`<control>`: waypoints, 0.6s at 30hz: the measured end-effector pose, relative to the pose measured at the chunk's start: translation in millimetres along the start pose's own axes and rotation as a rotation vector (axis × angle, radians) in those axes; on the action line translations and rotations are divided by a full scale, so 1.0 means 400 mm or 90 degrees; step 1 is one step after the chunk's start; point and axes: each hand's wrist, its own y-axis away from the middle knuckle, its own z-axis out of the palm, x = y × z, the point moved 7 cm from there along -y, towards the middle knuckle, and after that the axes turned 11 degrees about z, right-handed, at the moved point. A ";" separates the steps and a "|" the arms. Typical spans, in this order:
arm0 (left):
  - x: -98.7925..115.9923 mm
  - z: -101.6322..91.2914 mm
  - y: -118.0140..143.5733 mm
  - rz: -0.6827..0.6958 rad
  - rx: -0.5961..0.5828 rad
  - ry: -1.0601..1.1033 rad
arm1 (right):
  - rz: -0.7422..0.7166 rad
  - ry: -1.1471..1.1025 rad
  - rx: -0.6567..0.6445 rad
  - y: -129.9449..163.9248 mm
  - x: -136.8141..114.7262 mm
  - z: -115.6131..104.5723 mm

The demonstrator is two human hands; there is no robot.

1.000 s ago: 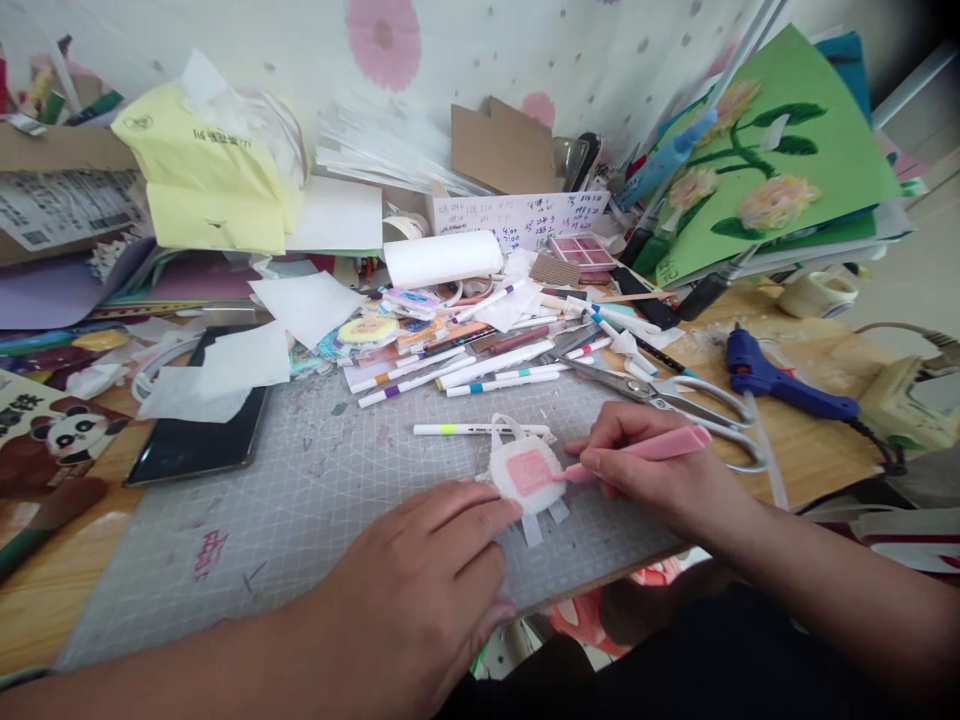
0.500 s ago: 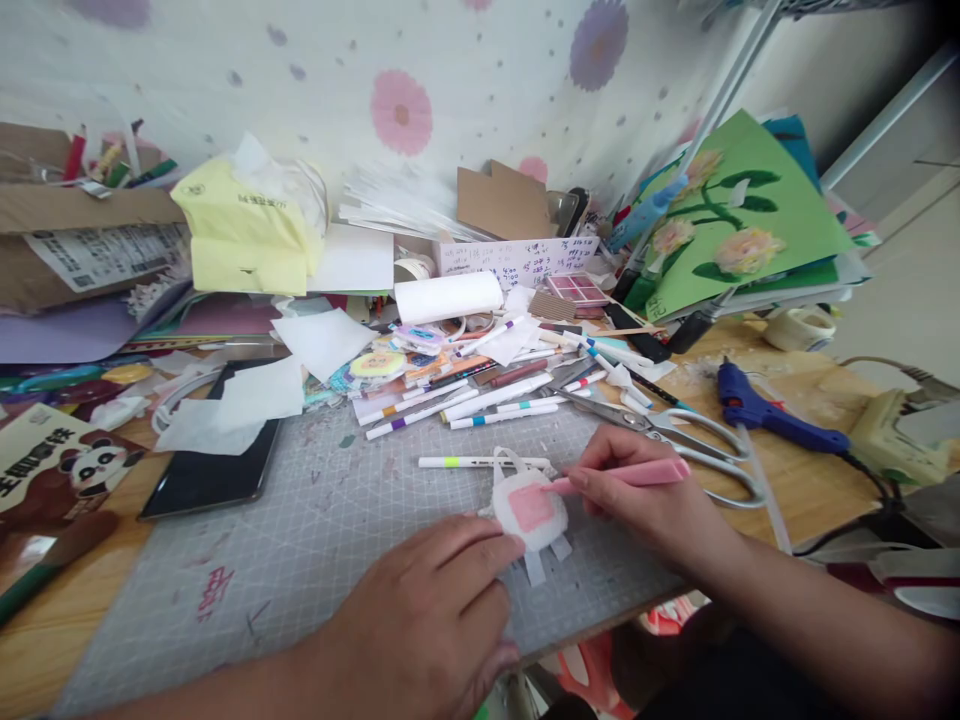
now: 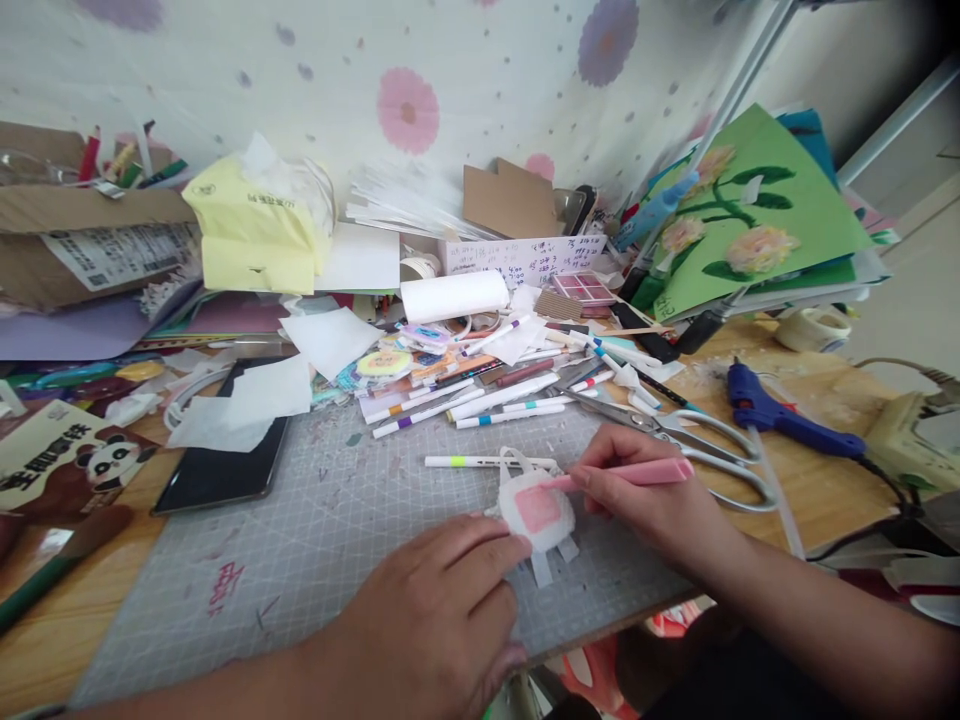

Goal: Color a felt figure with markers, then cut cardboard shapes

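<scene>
My right hand [image 3: 637, 505] is closed around a pink pen [image 3: 661, 470]. The pen's tip reaches the upper right of a pink square [image 3: 537, 510] on a small white padded craft piece [image 3: 562, 528]. A thin white loop tops this piece, and two short white strips stick out below it. From the left, my left hand [image 3: 431, 600] presses its fingertips on the lower-left edge of the piece; its thumb is mostly hidden. Right behind the piece lies a white marker [image 3: 465, 462] with a lime band. All of these are on a grey cutting mat [image 3: 322, 540].
Several markers [image 3: 495, 398] and paper scraps are heaped behind. Metal scissors [image 3: 720, 460] and a blue glue gun [image 3: 787, 410] lie to the right. On the left are a black tablet-like device [image 3: 225, 478], a panda-printed packet [image 3: 67, 455] and a green-handled brush [image 3: 45, 580].
The whole view has shifted slightly, so things sit a little further right. Both hands keep their places at the craft piece, and the pink pen stays against the pink square.
</scene>
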 end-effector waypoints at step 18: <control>-0.005 0.004 -0.009 0.042 -0.007 0.003 | 0.028 0.032 0.005 0.003 0.006 -0.012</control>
